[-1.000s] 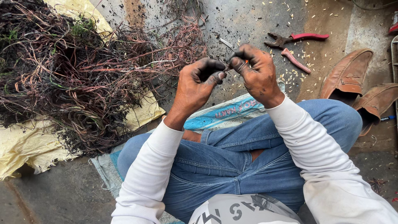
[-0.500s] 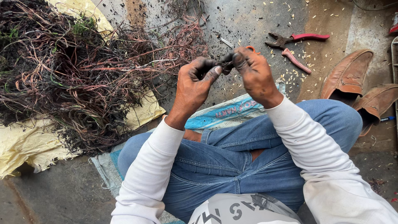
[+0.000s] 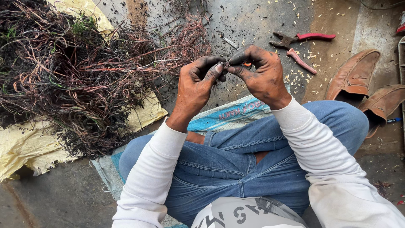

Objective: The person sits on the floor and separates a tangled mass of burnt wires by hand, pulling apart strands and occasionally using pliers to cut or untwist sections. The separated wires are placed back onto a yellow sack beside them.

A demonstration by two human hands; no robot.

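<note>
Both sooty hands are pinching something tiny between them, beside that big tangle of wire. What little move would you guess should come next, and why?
Probably a short pull apart or twist. The left hand and right hand meet fingertip to fingertip on a small wire piece, so it looks gripped at both ends. The wire pile lies to the left; the pliers lie unused.

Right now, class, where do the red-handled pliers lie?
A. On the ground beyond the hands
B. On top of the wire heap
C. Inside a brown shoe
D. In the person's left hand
A: the red-handled pliers lie on the ground beyond both hands, untouched.
</note>
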